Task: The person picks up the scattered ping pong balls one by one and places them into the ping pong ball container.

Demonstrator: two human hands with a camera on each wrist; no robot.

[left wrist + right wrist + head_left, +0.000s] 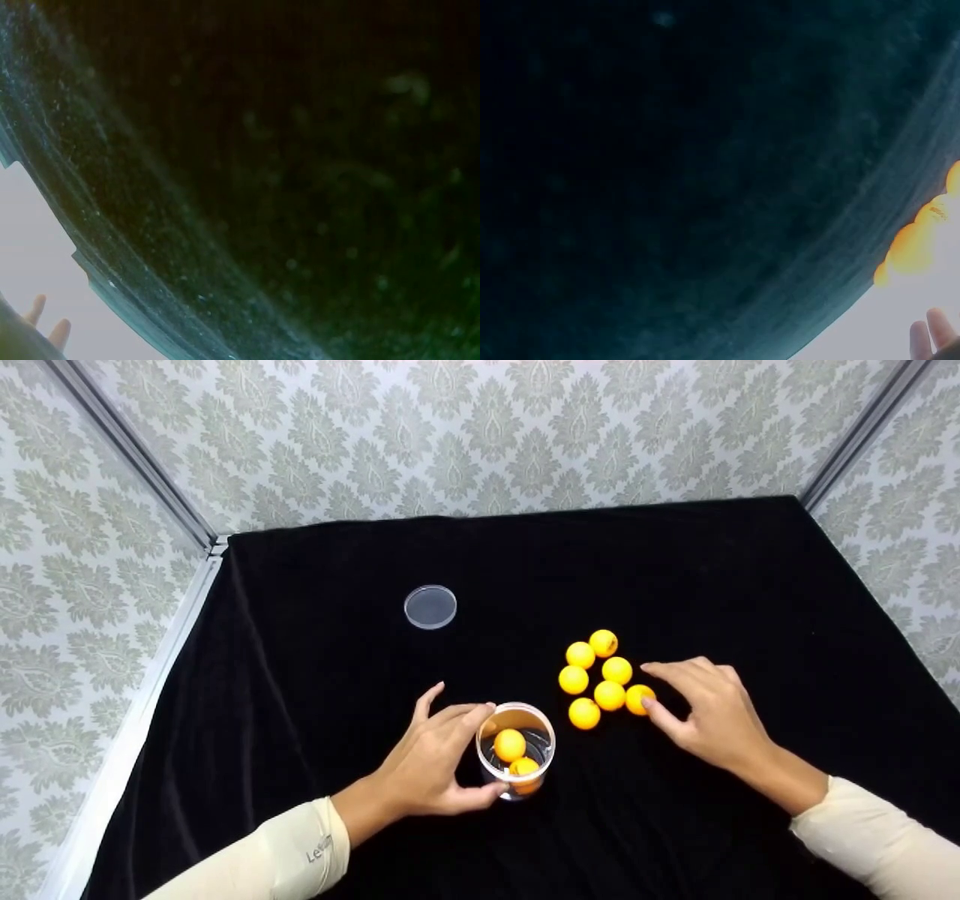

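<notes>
My left hand [439, 761] grips a clear plastic jar [516, 706] by its left side, thumb near the front and fingertips at the rim. Inside the jar lie orange table tennis balls [510, 745]. To the right of it, several more table tennis balls [609, 695] sit grouped on the black cloth. My right hand [712, 712] is at the right edge of this group, fingers and thumb spread apart. Its thumb tip overlaps the rightmost ball [637, 697] in the head view. In the right wrist view, fingertips [939, 328] and some balls [911, 249] show at the edge.
A round clear lid [430, 607] lies flat on the black cloth [322, 607], behind the jar and to its left. Patterned wall panels [487, 435] stand behind the table and along both sides. Dark cloth fills most of both wrist views.
</notes>
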